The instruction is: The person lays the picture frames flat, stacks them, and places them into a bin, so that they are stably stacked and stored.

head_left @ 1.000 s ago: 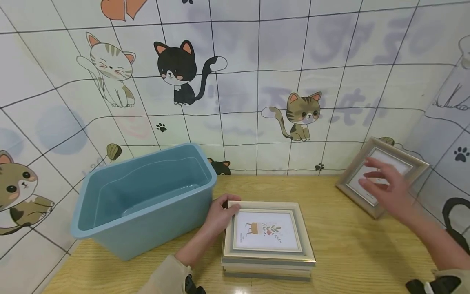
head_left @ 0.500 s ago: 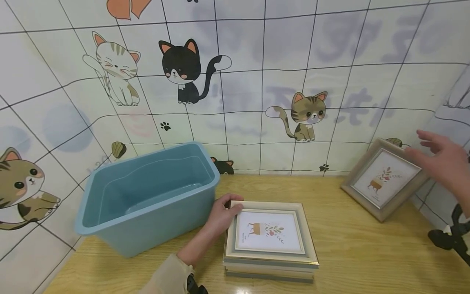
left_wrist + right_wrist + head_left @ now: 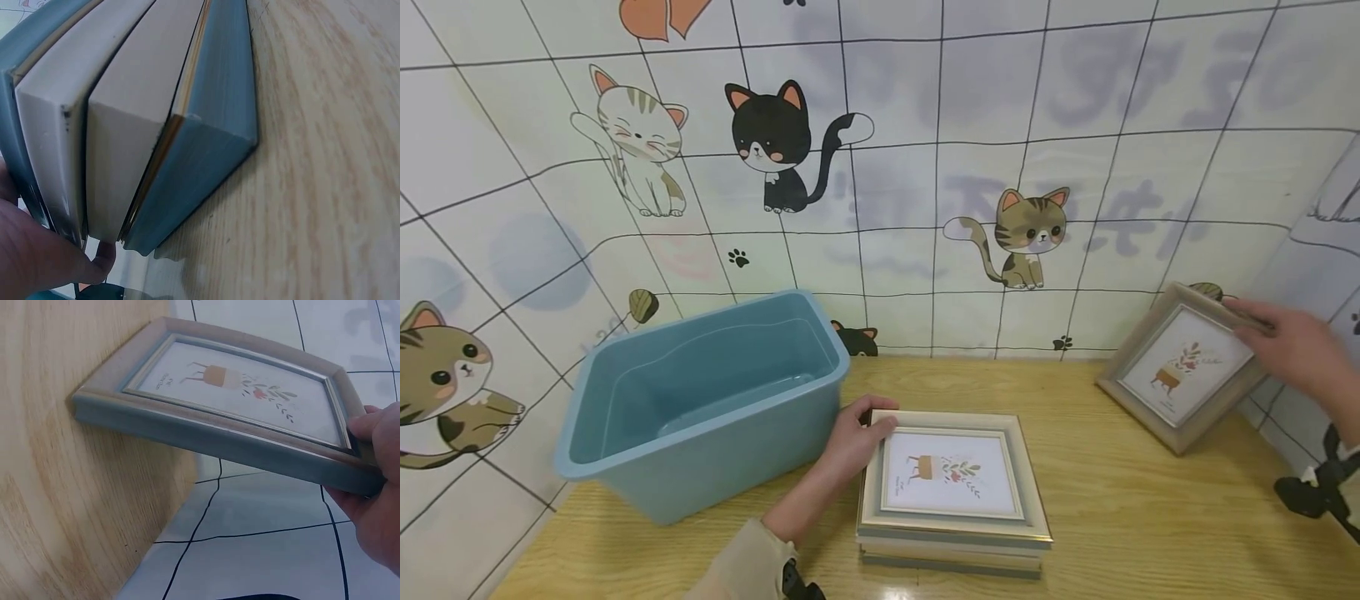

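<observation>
A stack of several picture frames [image 3: 951, 525] lies on the wooden table, the top one cream-edged with a potted-plant print. My left hand [image 3: 850, 442] holds its far left corner, thumb on the top frame and fingers down the side. The left wrist view shows the stacked edges [image 3: 131, 112], cream and blue-grey, beside the fingers [image 3: 50, 262]. At the far right a taupe picture frame [image 3: 1183, 367] leans back against the wall, tilted on its lower corner. My right hand [image 3: 1300, 346] pinches its upper right corner, thumb on the front [image 3: 359, 428], other fingers behind.
A blue plastic tub [image 3: 700, 450] stands left of the stack, near the left arm. Behind and at both sides rise walls with a grid-and-cat print [image 3: 895, 192]. Bare wooden tabletop [image 3: 1120, 508] lies between the stack and the leaning frame.
My right hand has moved right from in front of the leaning picture frame to its upper right corner and now grips it. My left hand has stayed on the stack.
</observation>
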{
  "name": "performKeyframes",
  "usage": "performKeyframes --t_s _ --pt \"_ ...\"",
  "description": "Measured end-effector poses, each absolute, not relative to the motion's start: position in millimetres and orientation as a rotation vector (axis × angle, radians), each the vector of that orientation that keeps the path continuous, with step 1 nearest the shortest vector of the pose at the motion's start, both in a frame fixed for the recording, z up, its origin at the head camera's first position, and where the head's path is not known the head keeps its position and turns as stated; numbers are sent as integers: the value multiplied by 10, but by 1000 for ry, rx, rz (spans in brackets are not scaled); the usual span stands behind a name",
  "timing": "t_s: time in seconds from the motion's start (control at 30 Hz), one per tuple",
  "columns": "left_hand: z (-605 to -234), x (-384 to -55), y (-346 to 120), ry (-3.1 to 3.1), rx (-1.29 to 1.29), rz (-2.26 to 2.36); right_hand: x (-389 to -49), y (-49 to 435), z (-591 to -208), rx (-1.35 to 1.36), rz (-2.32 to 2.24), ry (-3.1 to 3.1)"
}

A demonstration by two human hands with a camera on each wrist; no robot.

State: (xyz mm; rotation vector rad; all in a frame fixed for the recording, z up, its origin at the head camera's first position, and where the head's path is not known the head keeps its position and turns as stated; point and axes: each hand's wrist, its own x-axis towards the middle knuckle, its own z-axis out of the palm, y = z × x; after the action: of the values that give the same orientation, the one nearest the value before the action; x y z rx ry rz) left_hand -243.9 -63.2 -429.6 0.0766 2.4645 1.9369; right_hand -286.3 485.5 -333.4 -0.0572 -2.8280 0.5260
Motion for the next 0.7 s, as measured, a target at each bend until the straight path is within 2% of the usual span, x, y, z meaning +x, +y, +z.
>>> performKeyframes --t_s 0.7 --pt "-4257 -2431 -632 2469 65 1902 -2437 4647 -3365 -171 744 -2710"
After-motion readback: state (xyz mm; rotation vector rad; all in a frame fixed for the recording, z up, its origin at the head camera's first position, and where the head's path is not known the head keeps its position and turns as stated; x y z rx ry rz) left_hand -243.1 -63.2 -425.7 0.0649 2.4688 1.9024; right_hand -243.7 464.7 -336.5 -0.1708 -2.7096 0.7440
